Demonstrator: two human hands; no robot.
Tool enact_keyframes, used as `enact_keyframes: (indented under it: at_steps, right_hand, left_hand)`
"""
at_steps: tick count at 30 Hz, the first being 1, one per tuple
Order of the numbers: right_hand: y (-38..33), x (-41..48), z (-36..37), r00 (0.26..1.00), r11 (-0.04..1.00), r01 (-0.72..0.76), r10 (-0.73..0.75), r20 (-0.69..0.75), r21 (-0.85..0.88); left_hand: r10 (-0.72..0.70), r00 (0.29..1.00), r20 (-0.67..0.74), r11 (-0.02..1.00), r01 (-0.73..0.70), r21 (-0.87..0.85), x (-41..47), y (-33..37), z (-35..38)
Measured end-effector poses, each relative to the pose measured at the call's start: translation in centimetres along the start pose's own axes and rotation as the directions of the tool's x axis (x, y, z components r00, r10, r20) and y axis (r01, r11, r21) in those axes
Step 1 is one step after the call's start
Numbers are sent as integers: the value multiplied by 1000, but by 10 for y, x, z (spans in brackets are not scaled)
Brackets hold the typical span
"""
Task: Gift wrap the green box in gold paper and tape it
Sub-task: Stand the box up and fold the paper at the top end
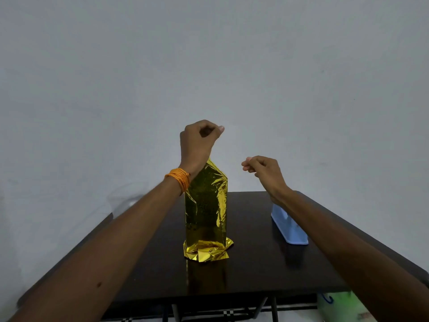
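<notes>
Box (206, 205), one, gold-wrapped, stands just below my left grip (199, 140) and lower left of my right grip (262, 170). Both are curled and pinched; I cannot tell whether they hold anything.

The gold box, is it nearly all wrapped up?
Nearly. Gold paper already wraps the sides, with no green showing. Its bottom flares crumpled on the table, and its top stands loose. The left hand and right hand hover pinched by the top; I cannot see tape between them. Left: fold and tape both ends.
</notes>
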State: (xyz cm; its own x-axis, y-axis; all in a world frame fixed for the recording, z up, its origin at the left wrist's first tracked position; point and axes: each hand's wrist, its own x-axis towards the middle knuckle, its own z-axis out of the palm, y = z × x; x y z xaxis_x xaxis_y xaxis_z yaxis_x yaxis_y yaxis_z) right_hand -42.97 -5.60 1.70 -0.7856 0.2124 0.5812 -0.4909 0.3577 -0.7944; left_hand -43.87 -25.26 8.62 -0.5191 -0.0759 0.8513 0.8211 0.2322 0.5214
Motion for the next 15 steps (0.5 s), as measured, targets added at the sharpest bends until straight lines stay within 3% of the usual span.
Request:
enact_keyframes:
  at_steps: [8, 15]
  right_hand:
    - [15, -15, -71, 990, 980, -108, 91, -103, -167]
    - [57, -31, -124, 940, 874, -335, 285, -186, -352]
  left_hand:
    - [-79, 974, 214, 994, 92, -53, -40, 4, 85]
    - [-337, 792, 510, 932, 356, 63, -101, -38, 150]
